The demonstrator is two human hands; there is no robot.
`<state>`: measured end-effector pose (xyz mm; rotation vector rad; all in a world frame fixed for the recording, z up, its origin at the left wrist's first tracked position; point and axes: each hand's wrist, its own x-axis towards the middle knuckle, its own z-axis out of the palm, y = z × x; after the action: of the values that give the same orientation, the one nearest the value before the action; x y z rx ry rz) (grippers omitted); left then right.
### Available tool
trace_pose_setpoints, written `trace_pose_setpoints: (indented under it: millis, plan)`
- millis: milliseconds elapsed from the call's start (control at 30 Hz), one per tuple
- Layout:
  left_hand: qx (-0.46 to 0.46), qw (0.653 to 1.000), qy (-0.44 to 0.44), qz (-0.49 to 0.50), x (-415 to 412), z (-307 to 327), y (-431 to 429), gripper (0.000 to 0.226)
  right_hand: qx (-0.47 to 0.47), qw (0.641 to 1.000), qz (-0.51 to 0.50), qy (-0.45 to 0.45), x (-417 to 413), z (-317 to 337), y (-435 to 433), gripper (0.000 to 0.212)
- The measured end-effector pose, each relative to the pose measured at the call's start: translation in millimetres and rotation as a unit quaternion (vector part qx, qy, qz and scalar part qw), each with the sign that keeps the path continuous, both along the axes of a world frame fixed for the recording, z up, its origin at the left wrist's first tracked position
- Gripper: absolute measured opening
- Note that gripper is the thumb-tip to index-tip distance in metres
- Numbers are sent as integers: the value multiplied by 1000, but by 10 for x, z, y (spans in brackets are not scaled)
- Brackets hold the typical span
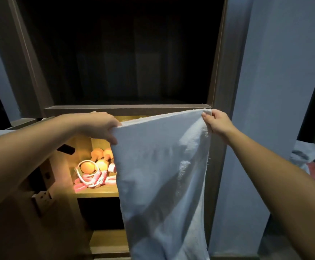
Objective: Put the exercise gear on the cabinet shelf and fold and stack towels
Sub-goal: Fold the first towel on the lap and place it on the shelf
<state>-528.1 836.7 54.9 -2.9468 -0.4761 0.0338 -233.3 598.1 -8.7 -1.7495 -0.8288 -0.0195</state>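
A white towel (162,175) hangs spread out in front of the cabinet. My left hand (98,126) grips its upper left corner and my right hand (218,121) pinches its upper right corner, so the top edge is stretched between them. Behind the towel, on the lit cabinet shelf (98,191), lie orange dumbbells (98,158) and a pink and white jump rope (91,180). The towel hides the right part of that shelf.
Above the lit shelf is a dark open compartment (126,59) with a wooden ledge (126,109) at hand height. The open cabinet door (40,194) stands at the left. More white cloth (303,154) lies at the far right, beside a wall.
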Motion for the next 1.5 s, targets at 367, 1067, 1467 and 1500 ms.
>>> trace_pose_setpoints:
  millis: [367,1067,1467,1500]
  plan:
    - [22,999,-31,39,0,-385,168,12,-182,977,-50,-100,-195,-270,210,24]
    - [29,999,-36,3,65,-730,276,15,-246,964,-50,-86,-172,-730,170,3]
    - [92,995,35,4,265,-773,321,10,-268,952,-51,-141,-178,-742,241,4]
    - [85,990,106,23,291,-901,298,10,-330,935,-43,-123,-169,-893,271,3]
